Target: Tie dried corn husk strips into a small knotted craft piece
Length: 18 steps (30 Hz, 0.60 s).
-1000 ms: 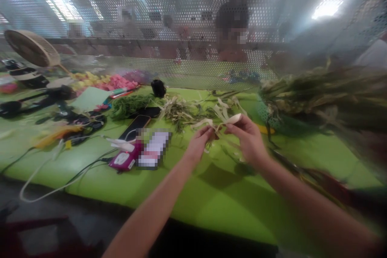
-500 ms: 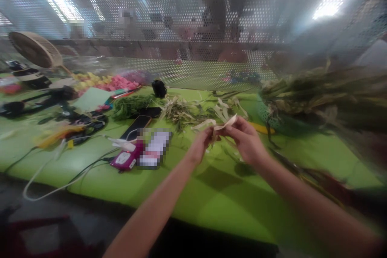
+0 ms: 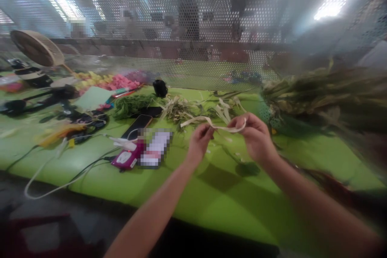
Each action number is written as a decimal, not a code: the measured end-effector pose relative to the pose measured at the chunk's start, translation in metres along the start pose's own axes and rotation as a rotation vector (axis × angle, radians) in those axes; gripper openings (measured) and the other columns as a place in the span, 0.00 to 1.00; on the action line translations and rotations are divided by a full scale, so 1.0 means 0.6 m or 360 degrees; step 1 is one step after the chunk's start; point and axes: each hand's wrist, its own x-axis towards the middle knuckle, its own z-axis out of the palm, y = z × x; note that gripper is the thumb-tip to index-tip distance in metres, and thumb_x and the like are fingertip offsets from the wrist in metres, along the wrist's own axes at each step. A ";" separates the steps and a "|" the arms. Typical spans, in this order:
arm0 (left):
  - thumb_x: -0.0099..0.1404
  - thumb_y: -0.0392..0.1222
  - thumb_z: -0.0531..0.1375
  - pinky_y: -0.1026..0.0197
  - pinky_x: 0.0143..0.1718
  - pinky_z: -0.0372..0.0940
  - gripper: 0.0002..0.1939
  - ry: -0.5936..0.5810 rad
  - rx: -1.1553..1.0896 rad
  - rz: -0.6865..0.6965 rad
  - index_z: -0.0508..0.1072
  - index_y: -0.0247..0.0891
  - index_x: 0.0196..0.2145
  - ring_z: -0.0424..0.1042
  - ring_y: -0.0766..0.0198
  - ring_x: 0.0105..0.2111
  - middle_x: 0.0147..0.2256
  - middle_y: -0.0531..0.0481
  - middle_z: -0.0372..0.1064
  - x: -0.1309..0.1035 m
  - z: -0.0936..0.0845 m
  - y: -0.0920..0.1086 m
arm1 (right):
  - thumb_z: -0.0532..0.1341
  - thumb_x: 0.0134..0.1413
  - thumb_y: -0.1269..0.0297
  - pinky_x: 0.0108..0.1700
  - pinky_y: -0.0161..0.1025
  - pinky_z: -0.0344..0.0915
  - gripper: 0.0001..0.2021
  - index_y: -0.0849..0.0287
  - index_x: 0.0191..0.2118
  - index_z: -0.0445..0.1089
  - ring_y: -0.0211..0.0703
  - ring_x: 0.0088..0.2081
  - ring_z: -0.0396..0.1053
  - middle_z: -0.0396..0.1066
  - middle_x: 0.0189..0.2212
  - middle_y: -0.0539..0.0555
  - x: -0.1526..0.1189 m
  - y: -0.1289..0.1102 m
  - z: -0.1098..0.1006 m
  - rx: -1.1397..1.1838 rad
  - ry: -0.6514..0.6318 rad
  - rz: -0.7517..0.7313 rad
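A pale, dry leaf strip [image 3: 225, 129] is stretched between my two hands above the green table. My left hand [image 3: 199, 141] pinches it near the middle, and a free length curls out to the left. At the strip's other end, my right hand [image 3: 255, 135] is closed on it with the thumb and fingers together. Just beyond my hands lies a pile of dried strips and stalks [image 3: 178, 109], with several paler strips [image 3: 223, 111] beside it. Small pale scraps are scattered below the strip.
A phone [image 3: 155, 151], a purple power adapter [image 3: 125, 159] and cables lie to the left. Behind them are green fibres [image 3: 131, 105], a black spool [image 3: 160, 88] and a fan [image 3: 38, 48]. A large bundle of dry leaves [image 3: 326, 92] fills the right. A perforated screen [image 3: 211, 64] stands behind.
My right hand has moved right, away from my left hand, drawing the leaf strip out between them. The strip's left end now lies flatter and reaches further left.
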 end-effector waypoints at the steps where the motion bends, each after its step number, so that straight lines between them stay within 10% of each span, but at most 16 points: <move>1: 0.63 0.48 0.60 0.65 0.30 0.57 0.12 0.0015 0.0085 0.0039 0.74 0.36 0.32 0.62 0.69 0.27 0.26 0.53 0.63 -0.001 -0.001 0.002 | 0.60 0.43 0.76 0.39 0.39 0.64 0.07 0.57 0.27 0.69 0.40 0.34 0.69 0.73 0.29 0.50 0.003 -0.002 -0.005 -0.0015 0.0026 -0.0036; 7: 0.65 0.43 0.57 0.64 0.32 0.59 0.10 0.0080 0.0343 0.0328 0.71 0.36 0.27 0.64 0.67 0.30 0.31 0.50 0.67 -0.002 -0.001 -0.002 | 0.60 0.47 0.71 0.31 0.38 0.61 0.05 0.58 0.29 0.74 0.39 0.25 0.65 0.70 0.22 0.50 0.008 -0.022 -0.022 -0.0220 -0.0321 0.0098; 18: 0.65 0.33 0.56 0.60 0.40 0.65 0.05 0.0206 0.0686 0.0671 0.70 0.37 0.31 0.70 0.63 0.37 0.35 0.46 0.71 -0.013 0.001 0.010 | 0.64 0.52 0.56 0.27 0.34 0.56 0.11 0.59 0.29 0.70 0.35 0.25 0.60 0.67 0.24 0.49 -0.005 0.014 0.018 -0.0860 -0.0248 0.0339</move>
